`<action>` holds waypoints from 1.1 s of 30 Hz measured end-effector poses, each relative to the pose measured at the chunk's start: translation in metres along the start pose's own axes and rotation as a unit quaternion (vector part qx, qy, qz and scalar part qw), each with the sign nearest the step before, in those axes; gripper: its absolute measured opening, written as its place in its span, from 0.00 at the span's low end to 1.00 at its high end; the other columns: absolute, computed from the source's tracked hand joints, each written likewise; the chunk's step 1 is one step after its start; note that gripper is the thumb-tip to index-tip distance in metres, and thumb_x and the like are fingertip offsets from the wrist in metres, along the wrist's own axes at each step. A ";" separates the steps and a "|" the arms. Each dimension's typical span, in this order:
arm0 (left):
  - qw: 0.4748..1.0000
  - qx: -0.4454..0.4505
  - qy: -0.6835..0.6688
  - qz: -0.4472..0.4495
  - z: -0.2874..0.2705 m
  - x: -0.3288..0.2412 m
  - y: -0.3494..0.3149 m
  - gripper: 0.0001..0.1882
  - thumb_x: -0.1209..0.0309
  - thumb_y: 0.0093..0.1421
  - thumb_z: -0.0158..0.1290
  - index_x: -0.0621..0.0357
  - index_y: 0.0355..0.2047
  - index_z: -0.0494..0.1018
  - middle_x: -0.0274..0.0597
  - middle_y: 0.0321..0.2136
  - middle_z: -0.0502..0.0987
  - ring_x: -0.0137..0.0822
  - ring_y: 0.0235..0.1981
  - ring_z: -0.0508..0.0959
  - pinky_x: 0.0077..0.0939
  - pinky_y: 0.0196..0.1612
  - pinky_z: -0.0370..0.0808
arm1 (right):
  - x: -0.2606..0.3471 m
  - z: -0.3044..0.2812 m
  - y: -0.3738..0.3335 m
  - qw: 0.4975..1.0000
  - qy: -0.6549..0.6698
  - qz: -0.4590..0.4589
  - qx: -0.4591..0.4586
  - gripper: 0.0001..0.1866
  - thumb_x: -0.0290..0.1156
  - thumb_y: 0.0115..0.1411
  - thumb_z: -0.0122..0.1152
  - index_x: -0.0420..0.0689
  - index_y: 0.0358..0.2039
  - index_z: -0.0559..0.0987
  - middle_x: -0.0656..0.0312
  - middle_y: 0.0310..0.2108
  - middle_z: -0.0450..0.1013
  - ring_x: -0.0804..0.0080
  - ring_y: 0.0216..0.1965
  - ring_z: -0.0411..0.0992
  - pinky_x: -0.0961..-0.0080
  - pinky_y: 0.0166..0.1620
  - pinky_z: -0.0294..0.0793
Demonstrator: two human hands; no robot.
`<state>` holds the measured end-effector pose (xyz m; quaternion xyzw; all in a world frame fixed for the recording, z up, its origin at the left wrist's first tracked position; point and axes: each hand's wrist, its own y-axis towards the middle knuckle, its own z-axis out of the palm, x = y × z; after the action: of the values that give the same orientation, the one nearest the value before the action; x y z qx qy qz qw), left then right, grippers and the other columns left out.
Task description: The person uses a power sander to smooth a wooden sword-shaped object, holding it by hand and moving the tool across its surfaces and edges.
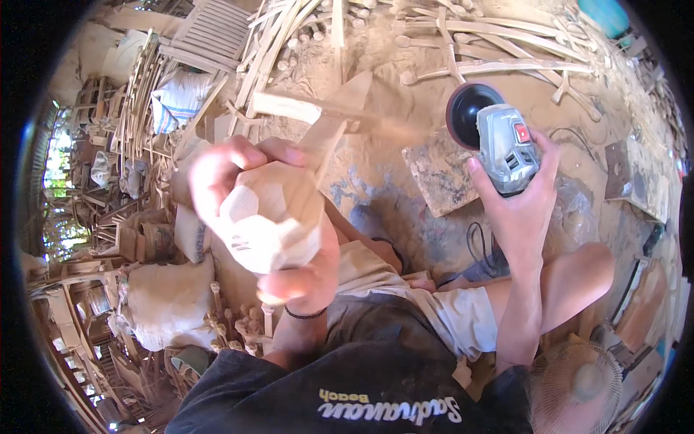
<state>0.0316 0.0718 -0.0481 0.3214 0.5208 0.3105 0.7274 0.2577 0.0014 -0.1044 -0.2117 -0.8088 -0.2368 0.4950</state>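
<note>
Held up close in front of me is a pale carved wooden piece [275,217] with a rounded, faceted end. My left hand [210,181] is closed around that end, with fingers on both sides of it. Beyond it a longer wooden part reaches away, with a thin crosswise arm [289,107] that is partly blurred; how these join is hard to make out. My right hand [524,195] grips a grey angle grinder [506,145] with a red switch. Its round dark disc [471,116] points away to the left, apart from the wood.
A stained flat board [441,181] lies on the dusty ground beyond my crossed legs. Long carved sticks [506,66] are spread at the far side, and stacked wood [130,116] fills the left. A metal block [636,181] stands at right, with a round fan [582,383] near my right elbow.
</note>
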 end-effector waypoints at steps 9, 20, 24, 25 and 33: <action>0.977 0.205 -0.031 -0.042 -0.009 -0.016 -0.010 0.28 0.67 0.53 0.73 0.54 0.48 0.68 0.43 0.34 0.77 0.39 0.27 0.76 0.41 0.36 0.74 | 0.002 0.009 -0.015 0.994 -0.002 -0.108 -0.001 0.45 0.41 0.53 0.86 0.44 0.65 0.68 0.44 0.48 0.81 0.46 0.44 0.86 0.58 0.47 0.85; 0.951 0.301 -0.007 -0.075 -0.001 -0.025 -0.009 0.16 0.70 0.53 0.68 0.58 0.39 0.75 0.42 0.27 0.80 0.36 0.21 0.76 0.35 0.26 0.69 | 0.016 0.034 -0.029 0.987 -0.066 -0.096 0.108 0.46 0.45 0.53 0.85 0.47 0.66 0.68 0.46 0.46 0.83 0.43 0.41 0.86 0.53 0.42 0.86; 0.937 0.340 -0.012 -0.073 0.000 -0.027 -0.002 0.16 0.69 0.53 0.68 0.57 0.39 0.75 0.41 0.27 0.80 0.36 0.21 0.75 0.35 0.26 0.69 | 0.018 0.024 -0.022 0.991 -0.073 -0.065 0.095 0.45 0.44 0.53 0.85 0.48 0.66 0.69 0.46 0.44 0.84 0.42 0.40 0.86 0.54 0.41 0.85; 0.935 0.348 -0.012 -0.072 0.001 -0.027 -0.002 0.16 0.69 0.53 0.68 0.57 0.39 0.75 0.41 0.27 0.80 0.35 0.20 0.75 0.34 0.26 0.68 | 0.018 0.023 -0.020 0.992 -0.062 -0.069 0.088 0.45 0.43 0.53 0.85 0.48 0.66 0.69 0.46 0.44 0.84 0.42 0.40 0.86 0.54 0.40 0.85; 0.954 0.289 0.006 -0.083 0.005 -0.021 -0.007 0.16 0.68 0.53 0.68 0.56 0.38 0.75 0.39 0.26 0.79 0.35 0.20 0.75 0.33 0.26 0.68 | 0.011 0.029 -0.026 0.987 -0.071 -0.070 0.129 0.45 0.43 0.53 0.85 0.47 0.65 0.68 0.46 0.39 0.84 0.41 0.37 0.85 0.52 0.37 0.84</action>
<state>0.0314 0.0509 -0.0408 0.4720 0.6172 0.0867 0.6235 0.2176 -0.0012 -0.1107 -0.1049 -0.8783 -0.1486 0.4421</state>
